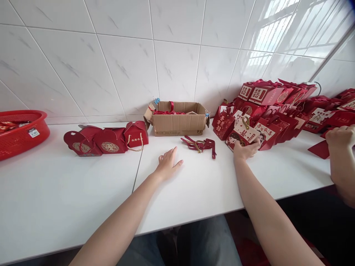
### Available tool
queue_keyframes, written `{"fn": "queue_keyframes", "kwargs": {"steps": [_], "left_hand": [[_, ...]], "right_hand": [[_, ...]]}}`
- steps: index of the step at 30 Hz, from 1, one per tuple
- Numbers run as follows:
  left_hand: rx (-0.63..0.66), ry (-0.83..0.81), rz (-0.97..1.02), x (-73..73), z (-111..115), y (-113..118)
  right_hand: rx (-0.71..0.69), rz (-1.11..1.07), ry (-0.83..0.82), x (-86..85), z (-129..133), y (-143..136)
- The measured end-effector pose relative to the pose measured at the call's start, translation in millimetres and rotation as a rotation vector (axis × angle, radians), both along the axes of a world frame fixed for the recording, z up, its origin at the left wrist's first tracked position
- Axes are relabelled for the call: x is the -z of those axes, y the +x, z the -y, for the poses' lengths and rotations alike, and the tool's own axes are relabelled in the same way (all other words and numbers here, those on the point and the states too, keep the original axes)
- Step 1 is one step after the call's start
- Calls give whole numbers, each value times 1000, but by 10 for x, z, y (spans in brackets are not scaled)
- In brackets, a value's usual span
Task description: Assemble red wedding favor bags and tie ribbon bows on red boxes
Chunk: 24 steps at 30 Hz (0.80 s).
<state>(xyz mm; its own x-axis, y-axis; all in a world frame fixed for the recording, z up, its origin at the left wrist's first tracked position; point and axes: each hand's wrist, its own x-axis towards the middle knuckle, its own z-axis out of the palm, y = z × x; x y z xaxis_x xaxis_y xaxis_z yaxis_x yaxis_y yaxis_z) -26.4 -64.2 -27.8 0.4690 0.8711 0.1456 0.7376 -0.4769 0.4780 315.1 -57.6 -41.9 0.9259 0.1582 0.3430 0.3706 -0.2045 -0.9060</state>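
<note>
My right hand (247, 149) grips a small red and cream gift box (244, 133) with a gold handle, at the front of a stack of red gift boxes (266, 95). The fingertips behind that box are hidden. My left hand (168, 163) rests over the white table (166, 199), fingers apart and holding nothing. Just beyond it lies a loose heap of dark red ribbon straps (200, 145), one of them gold. Behind the straps stands an open cardboard box (180, 123) with red ribbon inside.
Three red gift boxes with handles (111, 140) stand in a row at left. Farther left is a red plastic basket (24, 135) of wrapped items. At the right edge another person's hand (341, 142) is near more red boxes (318, 120). A tiled wall (122, 66) closes off the back.
</note>
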Motion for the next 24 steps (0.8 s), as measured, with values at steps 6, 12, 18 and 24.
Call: {"fn": "queue_keyframes", "kwargs": {"steps": [6, 12, 18, 24], "left_hand": [[13, -14, -12, -28, 14, 4], [2, -26, -19, -61, 36, 19], [14, 23, -10, -42, 19, 6], [18, 18, 3, 19, 10, 3]], "right_hand": [[189, -98, -27, -16, 54, 136], [38, -194, -113, 34, -18, 243], [127, -156, 1, 72, -8, 256], [109, -140, 5, 50, -23, 228]]}}
